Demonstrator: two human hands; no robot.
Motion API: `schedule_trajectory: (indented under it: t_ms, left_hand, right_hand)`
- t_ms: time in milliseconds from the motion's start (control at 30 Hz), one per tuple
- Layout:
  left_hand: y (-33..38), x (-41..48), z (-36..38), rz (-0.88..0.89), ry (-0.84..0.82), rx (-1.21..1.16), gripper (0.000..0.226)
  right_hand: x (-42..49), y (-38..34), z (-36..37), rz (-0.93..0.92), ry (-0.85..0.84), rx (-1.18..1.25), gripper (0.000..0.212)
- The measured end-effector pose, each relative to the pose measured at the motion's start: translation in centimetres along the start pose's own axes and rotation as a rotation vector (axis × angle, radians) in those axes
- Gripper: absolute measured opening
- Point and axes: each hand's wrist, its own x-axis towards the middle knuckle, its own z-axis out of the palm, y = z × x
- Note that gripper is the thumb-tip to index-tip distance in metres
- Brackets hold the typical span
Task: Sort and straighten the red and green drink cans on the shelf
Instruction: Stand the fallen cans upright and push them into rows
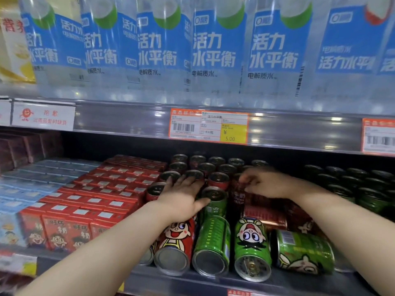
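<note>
Red and green drink cans crowd the lower shelf [192,283]. At the front, a red can [177,242] and three green cans [211,246] [252,248] [303,253] lie on their sides. Behind them stand upright red cans [218,178] and one upright green can [214,201]. My left hand [181,195] lies flat with straight fingers on the tops of the upright red cans. My right hand [265,184] curls its fingers round the top of a dark red can [238,194] that stands among tumbled red cans [265,216].
Rows of upright green cans [352,184] fill the shelf's right side. Red drink cartons [85,210] and blue cartons [23,189] stand at the left. Large blue-labelled water bottles [213,50] sit on the shelf above, with price tags [209,127] on its edge.
</note>
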Motion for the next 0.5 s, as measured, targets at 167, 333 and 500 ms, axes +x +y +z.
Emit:
schedule_trajectory:
  t_ms: [167,333,500]
  left_hand:
    - [3.2,1.6,1.0,0.15,-0.037,0.018,0.062]
    - [3.1,1.7,1.5,0.164,-0.044,0.067,0.062]
    - [3.3,1.4,1.2,0.159,-0.061,0.058,0.061]
  right_hand:
    - [-2.1,1.4,-0.3,0.138,-0.419,-0.411,0.069]
    - [-2.2,1.7,0.9,0.143,-0.487,-0.53,0.085]
    - [-2.8,2.1,0.3,0.145,-0.334,-0.351,0.093]
